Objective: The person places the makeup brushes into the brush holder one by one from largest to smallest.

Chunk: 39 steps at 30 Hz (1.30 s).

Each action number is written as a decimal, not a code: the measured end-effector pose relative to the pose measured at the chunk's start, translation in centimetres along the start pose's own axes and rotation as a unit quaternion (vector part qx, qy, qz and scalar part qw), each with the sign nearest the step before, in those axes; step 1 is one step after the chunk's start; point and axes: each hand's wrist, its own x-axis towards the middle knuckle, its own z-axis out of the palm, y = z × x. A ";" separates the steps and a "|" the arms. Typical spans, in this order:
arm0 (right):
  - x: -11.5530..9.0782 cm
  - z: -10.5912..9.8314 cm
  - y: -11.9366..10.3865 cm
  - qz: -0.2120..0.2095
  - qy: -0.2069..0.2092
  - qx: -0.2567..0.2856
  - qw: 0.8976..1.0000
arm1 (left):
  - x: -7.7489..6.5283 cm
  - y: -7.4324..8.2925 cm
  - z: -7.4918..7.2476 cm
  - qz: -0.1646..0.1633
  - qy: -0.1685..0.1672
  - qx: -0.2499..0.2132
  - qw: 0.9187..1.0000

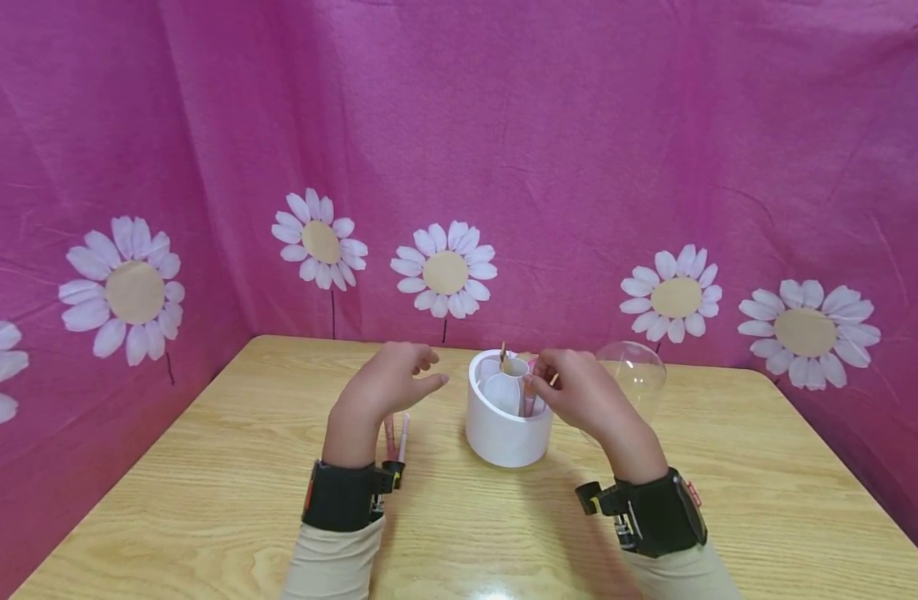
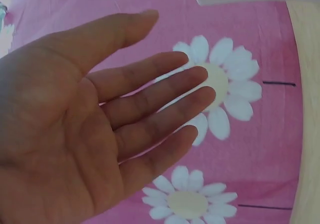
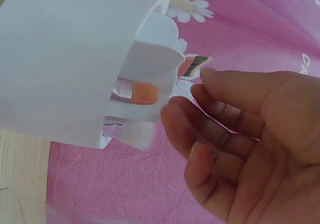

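A white round holder (image 1: 507, 442) with a slanted rim stands on the table, divided inside by white partitions. Makeup brushes stand in it: an orange-tipped flat brush (image 3: 145, 93), a dark angled brush (image 3: 194, 66) and a fluffy pale brush (image 3: 140, 134). My right hand (image 1: 579, 387) hovers at the holder's right rim, fingers loosely bent beside the brush tips, with nothing visibly gripped. To the left of the holder, my left hand (image 1: 387, 379) hangs in the air, its fingers (image 2: 155, 91) relaxed and spread, the palm bare.
Slim pink brushes (image 1: 403, 437) lie on the wooden table (image 1: 204, 475) beneath my left hand. A clear dome cover (image 1: 646, 367) stands behind my right hand, partly hidden by it. Pink cloth (image 1: 549, 167) with white daisies hangs around the table's back and sides.
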 end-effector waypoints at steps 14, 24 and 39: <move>0.0 0.1 -0.2 -0.002 0.004 0.006 1.000 | -0.4 -5.1 0.0 -0.176 -0.012 0.019 0.984; 0.0 -0.2 -0.4 -0.006 0.029 0.014 0.999 | -0.2 -6.7 2.1 -0.279 -0.043 0.007 0.959; 0.0 -0.4 -0.6 -0.003 0.041 0.015 0.999 | 0.6 -7.5 3.9 -0.297 -0.066 0.002 0.953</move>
